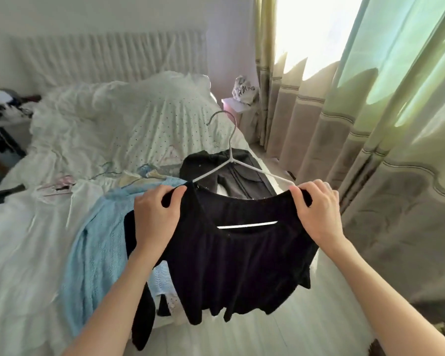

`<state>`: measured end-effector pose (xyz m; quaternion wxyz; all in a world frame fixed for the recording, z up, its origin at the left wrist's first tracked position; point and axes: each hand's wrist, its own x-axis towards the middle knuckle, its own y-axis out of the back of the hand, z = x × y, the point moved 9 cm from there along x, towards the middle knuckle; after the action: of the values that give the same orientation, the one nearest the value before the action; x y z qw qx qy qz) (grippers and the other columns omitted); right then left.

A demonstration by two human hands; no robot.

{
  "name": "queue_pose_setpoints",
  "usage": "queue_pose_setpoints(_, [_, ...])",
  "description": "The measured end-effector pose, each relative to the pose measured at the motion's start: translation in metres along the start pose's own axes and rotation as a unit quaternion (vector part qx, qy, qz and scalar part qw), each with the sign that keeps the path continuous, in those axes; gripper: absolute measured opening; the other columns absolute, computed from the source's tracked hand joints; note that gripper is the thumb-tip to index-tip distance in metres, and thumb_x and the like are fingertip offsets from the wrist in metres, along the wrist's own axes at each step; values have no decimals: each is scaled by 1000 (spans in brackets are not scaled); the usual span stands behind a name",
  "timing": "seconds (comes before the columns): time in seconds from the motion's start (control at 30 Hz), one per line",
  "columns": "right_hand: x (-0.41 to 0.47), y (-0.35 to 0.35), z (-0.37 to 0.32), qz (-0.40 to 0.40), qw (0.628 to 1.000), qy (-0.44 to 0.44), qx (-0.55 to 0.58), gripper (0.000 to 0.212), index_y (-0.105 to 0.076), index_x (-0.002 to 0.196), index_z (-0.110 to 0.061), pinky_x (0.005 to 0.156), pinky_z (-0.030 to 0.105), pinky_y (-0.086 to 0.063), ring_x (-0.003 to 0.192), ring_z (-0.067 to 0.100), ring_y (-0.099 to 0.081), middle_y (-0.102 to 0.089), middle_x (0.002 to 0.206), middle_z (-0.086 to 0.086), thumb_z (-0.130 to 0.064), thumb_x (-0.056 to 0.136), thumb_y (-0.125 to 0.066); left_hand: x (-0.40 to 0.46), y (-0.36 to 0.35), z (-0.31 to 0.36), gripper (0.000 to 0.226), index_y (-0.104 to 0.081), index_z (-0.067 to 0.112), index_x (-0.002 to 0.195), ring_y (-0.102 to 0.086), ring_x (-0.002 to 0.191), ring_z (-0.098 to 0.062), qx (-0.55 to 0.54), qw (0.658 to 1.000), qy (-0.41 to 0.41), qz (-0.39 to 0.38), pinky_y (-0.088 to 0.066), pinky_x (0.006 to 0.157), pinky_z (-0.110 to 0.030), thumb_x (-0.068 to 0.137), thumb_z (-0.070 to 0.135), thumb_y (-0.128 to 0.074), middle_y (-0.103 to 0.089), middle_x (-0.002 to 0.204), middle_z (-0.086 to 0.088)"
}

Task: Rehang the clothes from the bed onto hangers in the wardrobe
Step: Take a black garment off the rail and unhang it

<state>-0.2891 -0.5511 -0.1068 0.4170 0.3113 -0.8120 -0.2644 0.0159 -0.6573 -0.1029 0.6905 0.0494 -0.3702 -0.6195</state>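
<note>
A black top [239, 263] hangs in front of me on a white hanger [230, 158], whose hook points up and away and whose bar shows through the neckline. My left hand [154, 217] grips the top's left shoulder. My right hand [319, 211] grips its right shoulder. Both hold it up above the foot of the bed [23, 240]. On the bed lie a light blue knit garment [95, 253], a dark grey garment [242, 178] and a black piece [143, 317] hanging over the edge. The wardrobe is out of view.
Loose hangers [59, 185] lie on the white bedding, with pillows [129, 98] at the headboard. Green and beige curtains [370, 124] close the right side. A small pink stand with a bag [243, 92] sits by the bed; a cluttered nightstand [3, 116] is at far left.
</note>
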Motion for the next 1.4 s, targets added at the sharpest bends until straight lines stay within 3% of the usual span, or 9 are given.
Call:
queue_pose_setpoints(0.13, [51, 2, -10, 41, 998, 31, 31, 27, -66, 83, -7, 81, 22, -22, 82, 22, -51, -53, 79, -3, -31, 91, -56, 41, -1, 16, 26, -66, 8, 80, -57, 74, -20, 6, 999, -24, 38, -44, 87, -50, 89, 32, -60, -63, 73, 1])
queue_pose_setpoints(0.33, [131, -15, -15, 75, 993, 80, 36, 34, -66, 83, -7, 78, 20, -20, 81, 22, -49, -56, 78, 4, -37, 89, -51, 101, -18, 28, 26, -68, 8, 87, -58, 80, -15, 5, 996, -43, 81, -44, 89, -50, 89, 32, -59, -61, 80, 9])
queue_pose_setpoints(0.53, [216, -83, -3, 57, 994, 87, 25, 28, -66, 86, -7, 81, 27, -24, 87, 22, -48, -56, 83, 3, -31, 92, -54, 184, -70, -6, 28, -69, 7, 89, -61, 83, -20, 6, 996, -30, 79, -44, 91, -50, 90, 33, -58, -67, 85, 1])
queue_pose_setpoints(0.67, [281, -153, 9, 15, 997, 75, 19, 28, -66, 89, -7, 80, 26, -23, 91, 23, -49, -59, 88, 4, -32, 93, -53, 255, -121, -45, 29, -68, 8, 85, -61, 82, -22, 10, 999, -10, 38, -45, 89, -48, 91, 34, -56, -63, 79, 5])
queue_pose_setpoints(0.73, [314, -185, 10, -6, 997, 70, 21, 31, -66, 89, -8, 79, 27, -23, 90, 22, -49, -59, 89, 4, -35, 93, -52, 290, -141, -65, 31, -67, 8, 85, -61, 84, -22, 14, 1000, 10, 24, -46, 85, -40, 91, 35, -54, -63, 79, 3])
queue_pose_setpoints(0.8, [346, -218, 16, -31, 997, 62, 11, 32, -66, 91, -9, 80, 28, -24, 93, 23, -49, -60, 92, 5, -36, 93, -50, 324, -164, -81, 32, -68, 7, 89, -61, 91, -21, 26, 999, 20, 10, -45, 84, -34, 92, 35, -53, -67, 86, -1])
queue_pose_setpoints(0.9, [368, -281, 46, -113, 993, 29, -23, 32, -66, 97, -11, 85, 35, -28, 101, 26, -49, -60, 100, 6, -37, 95, -47, 354, -218, -120, 34, -67, 8, 98, -60, 97, -24, 76, 994, 49, -55, -45, 87, -36, 94, 36, -49, -68, 99, -6])
queue_pose_setpoints(1.1, [370, -402, 118, -241, 967, -45, -63, 32, -64, 102, -10, 89, 41, -32, 107, 28, -49, -59, 102, 8, -36, 96, -45, 377, -329, -217, 35, -62, 14, 100, -59, 87, -30, 247, 943, 90, -202, -38, 71, -35, 98, 39, -38, -66, 92, -10])
queue_pose_setpoints(1.4, [360, -546, 193, -370, 924, -77, -64, 33, -63, 107, -14, 93, 43, -38, 104, 27, -52, -60, 107, 8, -37, 97, -43, 361, -424, -327, 33, -63, 15, 101, -59, 98, -30, 304, 895, 180, -272, -44, 84, -40, 97, 39, -40, -66, 102, -9])
